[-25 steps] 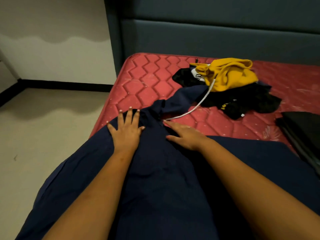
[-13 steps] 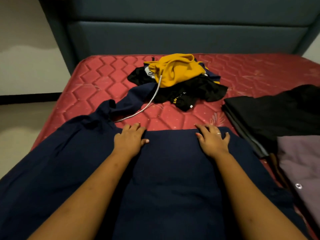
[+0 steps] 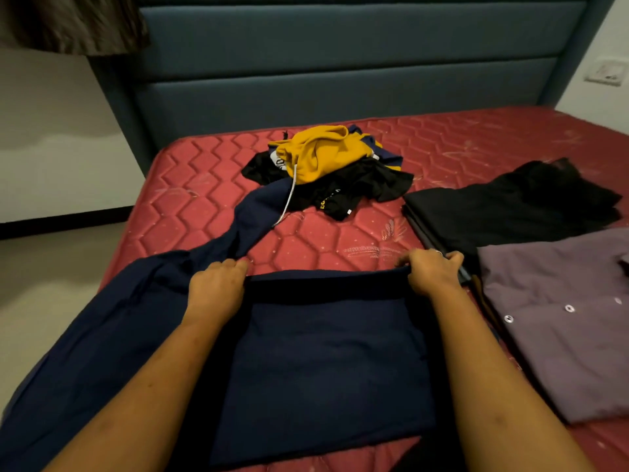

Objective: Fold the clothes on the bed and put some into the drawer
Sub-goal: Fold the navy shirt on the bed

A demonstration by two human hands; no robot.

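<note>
Two-handed grip on the navy garment [image 3: 323,362], laid at the near side of the red mattress [image 3: 204,199].
Left hand [image 3: 218,284] and right hand [image 3: 432,272] curled over its far folded edge, well apart, knuckles up; loose navy part trailing left and up toward a heap topped by a yellow hoodie [image 3: 323,155], possibly tucked under it, white drawstring [image 3: 291,195] lying across. Just right of the right hand, a folded purple shirt [image 3: 561,318]; beyond that, folded black clothes [image 3: 510,206].
</note>
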